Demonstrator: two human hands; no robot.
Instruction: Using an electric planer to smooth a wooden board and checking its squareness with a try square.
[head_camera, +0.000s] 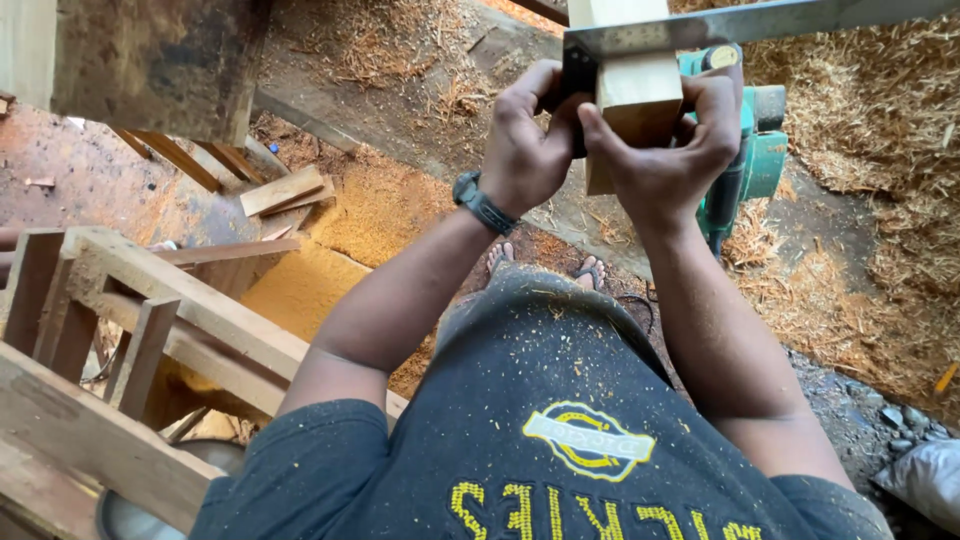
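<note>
Squareness check, it seems: your left hand (525, 150) and right hand (665, 160) clamp try square (720, 25) against wood block (640, 95); sight the gap next.

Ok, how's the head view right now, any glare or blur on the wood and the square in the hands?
Head view: sharp on both hands, left hand, right hand; sunlit wood block bright, grain still readable; steel square blade shows mild sheen; top-left background dark in shadow; wide-angle bending at the edges.

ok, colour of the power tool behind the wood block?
Green body with black parts, on the power tool behind the wood block. Head view, the only one.
</note>
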